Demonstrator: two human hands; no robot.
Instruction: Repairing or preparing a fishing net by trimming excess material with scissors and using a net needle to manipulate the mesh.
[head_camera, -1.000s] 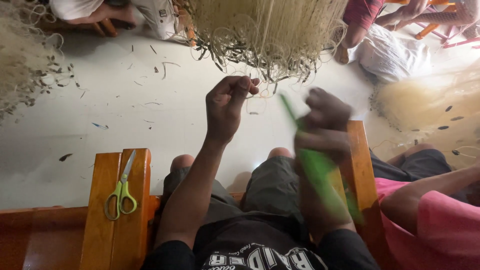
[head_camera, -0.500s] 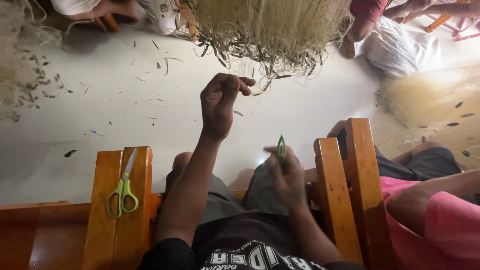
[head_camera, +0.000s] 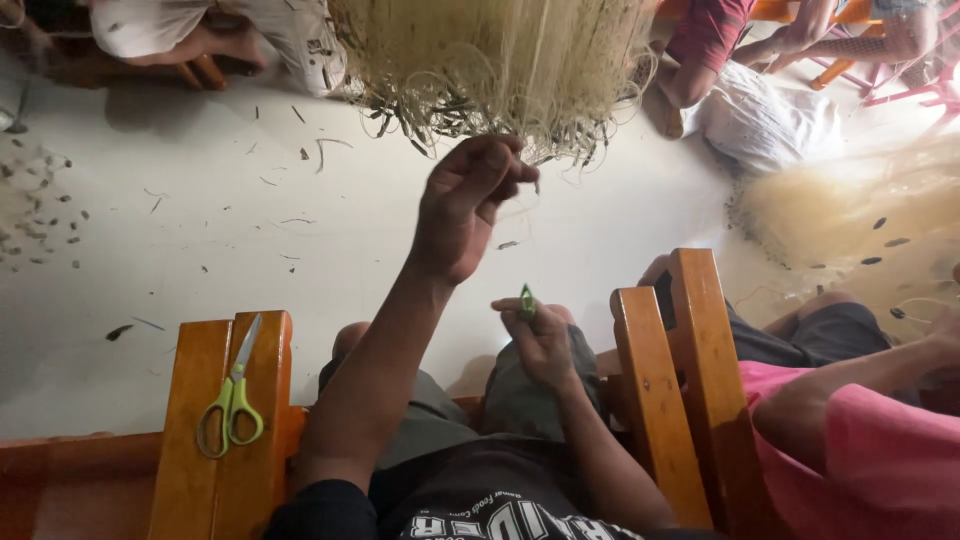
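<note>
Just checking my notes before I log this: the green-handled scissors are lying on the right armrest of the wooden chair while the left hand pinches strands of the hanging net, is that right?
Not quite. The head view shows the green-handled scissors lying on the left armrest of the wooden chair, not the right one. The rest stands: the left hand pinches strands of the hanging net.

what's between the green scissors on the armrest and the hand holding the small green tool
In the head view, the person's raised left forearm and knee cross the stretch between the scissors and the right hand pinching the green tool.
</note>
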